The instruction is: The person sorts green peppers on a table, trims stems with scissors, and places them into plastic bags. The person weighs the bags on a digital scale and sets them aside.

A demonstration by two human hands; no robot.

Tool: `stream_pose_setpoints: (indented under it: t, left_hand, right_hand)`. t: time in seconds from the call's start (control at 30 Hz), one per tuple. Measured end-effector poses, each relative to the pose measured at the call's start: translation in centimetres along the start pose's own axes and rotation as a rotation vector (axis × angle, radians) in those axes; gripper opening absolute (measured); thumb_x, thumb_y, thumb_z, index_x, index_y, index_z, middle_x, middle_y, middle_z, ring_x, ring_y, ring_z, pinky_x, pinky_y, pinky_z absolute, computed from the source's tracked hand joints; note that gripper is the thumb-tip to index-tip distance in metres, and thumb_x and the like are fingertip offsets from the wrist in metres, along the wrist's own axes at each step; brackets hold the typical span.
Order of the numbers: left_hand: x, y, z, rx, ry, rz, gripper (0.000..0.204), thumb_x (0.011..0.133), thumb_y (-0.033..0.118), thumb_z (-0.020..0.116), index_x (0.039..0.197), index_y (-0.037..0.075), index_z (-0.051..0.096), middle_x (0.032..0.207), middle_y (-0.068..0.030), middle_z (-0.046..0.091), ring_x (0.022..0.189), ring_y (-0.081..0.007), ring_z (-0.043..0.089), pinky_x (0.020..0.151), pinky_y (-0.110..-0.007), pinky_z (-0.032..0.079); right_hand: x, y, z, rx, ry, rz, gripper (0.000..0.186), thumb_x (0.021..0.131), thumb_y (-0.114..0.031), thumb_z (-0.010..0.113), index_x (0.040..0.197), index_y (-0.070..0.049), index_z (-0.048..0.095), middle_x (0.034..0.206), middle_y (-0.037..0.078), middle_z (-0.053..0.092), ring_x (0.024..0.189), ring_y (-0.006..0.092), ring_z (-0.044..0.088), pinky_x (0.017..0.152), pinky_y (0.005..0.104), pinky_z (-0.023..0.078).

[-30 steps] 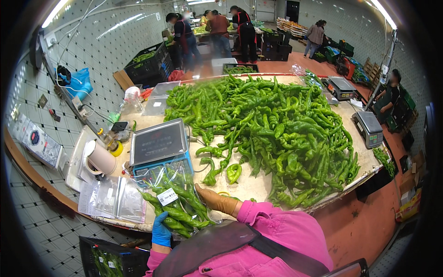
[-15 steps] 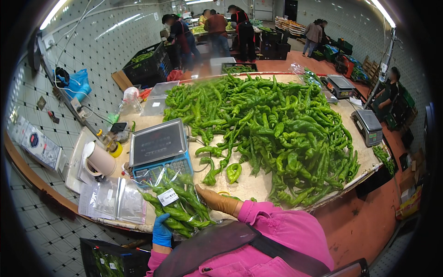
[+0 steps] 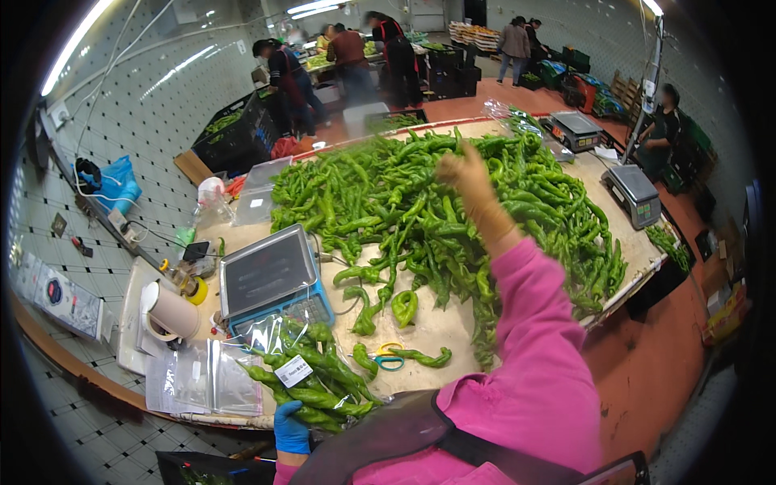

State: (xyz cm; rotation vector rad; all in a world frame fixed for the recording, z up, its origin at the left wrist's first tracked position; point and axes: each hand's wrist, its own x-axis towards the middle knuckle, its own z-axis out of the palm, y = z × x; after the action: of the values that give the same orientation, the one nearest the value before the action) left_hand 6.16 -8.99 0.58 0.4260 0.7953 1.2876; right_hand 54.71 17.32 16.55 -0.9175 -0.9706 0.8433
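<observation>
My left hand (image 3: 292,428), in a blue glove, grips the lower edge of a clear plastic bag of long green peppers (image 3: 323,398). A white label (image 3: 293,371) is stuck on the bag, which rests at the near edge of the table. My right hand (image 3: 469,179), in a tan glove, is stretched out over the big heap of green peppers (image 3: 356,182). It is smeared by motion, so its fingers cannot be read. Between the bag and the heap lie a few loose peppers (image 3: 405,308) and scissors with teal and yellow handles (image 3: 390,360).
A blue scale (image 3: 271,275) stands behind the bag. Clear empty bags (image 3: 202,376) and a beige jug (image 3: 171,311) are to the left. Two more scales (image 3: 633,194) sit at the table's right side. A black crate (image 3: 214,473) is below left; several people work at the back.
My right hand has let go of the bag and swung far out over the pepper heap. The left hand still holds the bag. The scissors have come into sight.
</observation>
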Motion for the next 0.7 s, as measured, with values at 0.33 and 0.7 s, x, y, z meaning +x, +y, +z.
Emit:
stream_pose_setpoints:
  t: [0.33, 0.7]
  left_hand:
    - [1.7, -0.3, -1.6, 0.012, 0.048, -0.041, 0.056, 0.072, 0.007, 0.058, 0.128, 0.001, 0.057, 0.121, -0.0159, 0.065, 0.111, -0.0339, 0.061, 0.1, -0.047, 0.049]
    - [1.8, 0.1, -2.2, 0.065, -0.014, -0.084, 0.047, 0.073, 0.016, 0.059, 0.118, 0.004, 0.062, 0.115, -0.013, 0.067, 0.106, -0.0306, 0.063, 0.098, -0.045, 0.049]
  right_hand:
    - [7.3, -6.5, -8.9, -0.068, 0.144, 0.028, 0.086, 0.092, -0.008, 0.067, 0.157, -0.014, 0.011, 0.094, 0.013, 0.067, 0.072, 0.0179, 0.066, 0.062, 0.0336, 0.056]
    - [8.7, -6.2, -12.9, -0.03, 0.257, 0.095, 0.095, 0.088, -0.008, 0.071, 0.157, -0.015, 0.006, 0.093, 0.016, 0.067, 0.066, 0.0198, 0.066, 0.053, 0.0341, 0.052]
